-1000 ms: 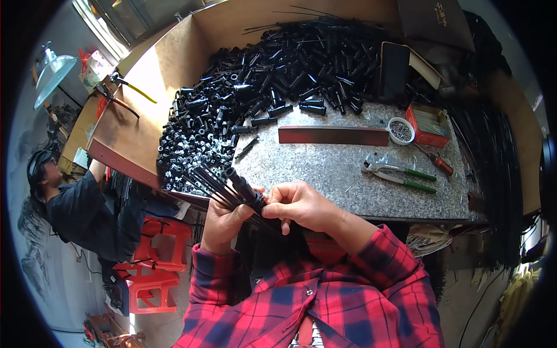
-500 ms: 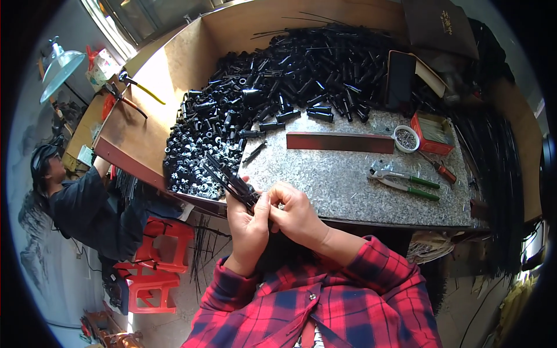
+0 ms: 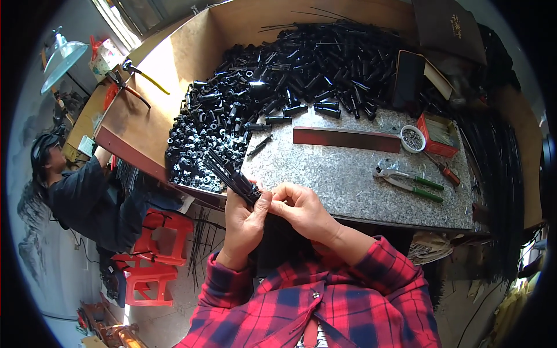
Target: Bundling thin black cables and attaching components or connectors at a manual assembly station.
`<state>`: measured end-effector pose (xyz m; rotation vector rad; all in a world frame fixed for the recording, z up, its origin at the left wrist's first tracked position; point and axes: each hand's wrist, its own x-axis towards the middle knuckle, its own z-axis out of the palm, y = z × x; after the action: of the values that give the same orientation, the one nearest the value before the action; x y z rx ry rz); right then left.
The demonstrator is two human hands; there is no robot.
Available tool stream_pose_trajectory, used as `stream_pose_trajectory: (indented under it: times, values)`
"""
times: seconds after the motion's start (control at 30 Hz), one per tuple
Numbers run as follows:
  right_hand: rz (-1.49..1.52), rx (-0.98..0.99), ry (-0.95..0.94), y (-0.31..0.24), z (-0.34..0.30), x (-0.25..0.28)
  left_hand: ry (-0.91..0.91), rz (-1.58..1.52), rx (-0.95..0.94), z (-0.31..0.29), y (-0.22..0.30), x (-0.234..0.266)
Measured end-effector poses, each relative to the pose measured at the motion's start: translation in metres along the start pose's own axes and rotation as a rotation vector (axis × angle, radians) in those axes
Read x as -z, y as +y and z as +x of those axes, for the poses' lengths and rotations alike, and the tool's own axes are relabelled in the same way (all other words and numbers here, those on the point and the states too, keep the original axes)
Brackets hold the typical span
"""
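Note:
My left hand (image 3: pixel 243 223) is closed round a bundle of thin black rods (image 3: pixel 225 173), held over the table's near edge. The rods stick up and to the left out of a dark collar-like part. My right hand (image 3: pixel 306 216) meets the bundle's lower end, thumb and forefinger pinched together beside my left thumb. What sits between those right fingertips is too small to make out. Just beyond the bundle, one slim black piece (image 3: pixel 260 145) lies on the speckled tabletop (image 3: pixel 325 174).
A large heap of black tubular parts (image 3: pixel 290 75) fills the back and left. On the right are green-handled pliers (image 3: pixel 409 184), a white bowl of tiny bits (image 3: pixel 412 139), a red box (image 3: pixel 438 136) and a phone (image 3: pixel 408 81). A dark red bar (image 3: pixel 347 140) lies mid-table. Another person (image 3: pixel 87 191) sits left.
The view has shifted slightly, so the table sits a little to the right. My hands stay together at the bundle, which is turned so more of its dark collar shows.

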<state>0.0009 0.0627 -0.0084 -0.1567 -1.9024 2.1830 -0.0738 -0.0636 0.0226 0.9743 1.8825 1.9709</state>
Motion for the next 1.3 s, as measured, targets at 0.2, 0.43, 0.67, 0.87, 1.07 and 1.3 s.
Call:
stream_pose_trajectory:
  times: [0.2, 0.43, 0.67, 0.87, 1.07, 1.3]
  values:
    - [0.221, -0.143, -0.114, 0.01, 0.005, 0.007, 0.071, 0.067, -0.052, -0.005, -0.002, -0.004]
    - [0.278, -0.159, -0.166, 0.006, 0.003, 0.004, 0.123, 0.187, -0.155, -0.009, -0.003, -0.004]
    - [0.455, -0.153, -0.303, 0.011, 0.0, -0.001, 0.144, 0.336, -0.257, -0.011, -0.002, -0.006]
    - [0.462, -0.083, -0.318, 0.021, -0.001, 0.001, 0.154, 0.38, -0.243, -0.013, 0.004, -0.007]
    - [0.315, -0.036, -0.128, -0.001, -0.02, 0.017, -0.01, 0.342, -0.3, -0.006, 0.019, -0.029]
    - [-0.384, 0.123, 0.139, -0.049, -0.08, 0.096, -0.012, -0.026, -0.295, 0.0, 0.02, -0.036]
